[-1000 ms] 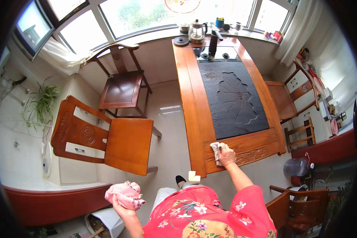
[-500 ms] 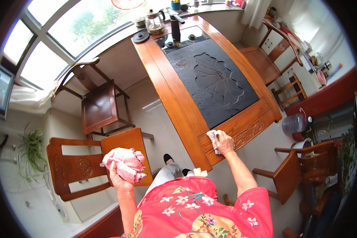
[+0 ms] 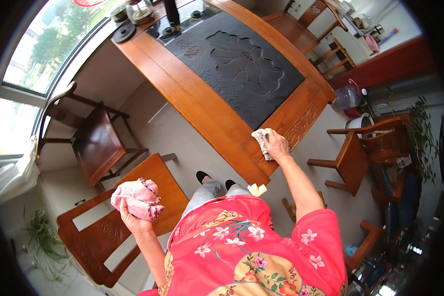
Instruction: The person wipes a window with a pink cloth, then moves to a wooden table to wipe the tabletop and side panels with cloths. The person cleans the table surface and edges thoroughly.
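Observation:
A bunched pink towel is in my left hand, held up over the seat of a wooden chair; my thumb lies across its near side. With my right hand I press a folded white cloth onto the near end of a wooden tea table. The cloth lies close to the corner of the black stone tray set into the tabletop, which has a large leaf shape carved in it. Carved relief decorates the wood to the right of my right hand.
Wooden chairs stand at left, nearer left and right. At the table's far end are a glass kettle and a round black lid. A large plastic water bottle and potted plants stand along the right.
The view has shifted, so the table sits further up and left. My right hand still presses the white cloth at the table's near end; my left still holds the pink towel.

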{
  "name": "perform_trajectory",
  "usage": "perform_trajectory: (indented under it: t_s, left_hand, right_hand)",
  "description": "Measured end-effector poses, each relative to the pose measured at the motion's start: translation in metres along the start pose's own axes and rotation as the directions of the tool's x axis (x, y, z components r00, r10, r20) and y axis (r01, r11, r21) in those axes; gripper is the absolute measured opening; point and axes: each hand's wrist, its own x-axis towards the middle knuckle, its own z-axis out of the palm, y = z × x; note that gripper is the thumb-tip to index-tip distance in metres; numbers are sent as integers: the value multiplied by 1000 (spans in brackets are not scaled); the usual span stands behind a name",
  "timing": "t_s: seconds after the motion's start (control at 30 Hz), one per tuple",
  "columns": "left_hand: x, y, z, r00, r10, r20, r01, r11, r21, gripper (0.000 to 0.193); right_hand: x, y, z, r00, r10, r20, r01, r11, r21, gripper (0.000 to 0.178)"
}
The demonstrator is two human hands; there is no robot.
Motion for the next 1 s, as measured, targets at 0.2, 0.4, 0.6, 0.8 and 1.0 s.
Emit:
perform_trajectory:
  t_s: [0.2, 0.4, 0.6, 0.8, 1.0]
  left_hand:
    - [38, -12, 20, 998, -48, 45, 45, 997, 59, 58]
    - [68, -24, 42, 997, -63, 49, 59, 995, 80, 52]
    - [97, -43, 67, 980, -157, 121, 138, 978, 155, 53]
    - [131, -74, 115, 959, -254, 127, 223, 950, 218, 52]
    - [157, -90, 165, 965, -223, 136, 167, 927, 336, 51]
  right_hand:
    - [3, -14, -2, 996, 86, -17, -85, 996, 15, 24]
    - [-2, -1, 18, 990, -11, -143, 3, 998, -59, 38]
    - [0, -1, 16, 990, -10, -138, 0, 997, -77, 41]
    - [-2, 0, 10, 996, -12, -90, 6, 998, -59, 45]
    - [11, -5, -1, 997, 67, -48, -63, 996, 64, 37]
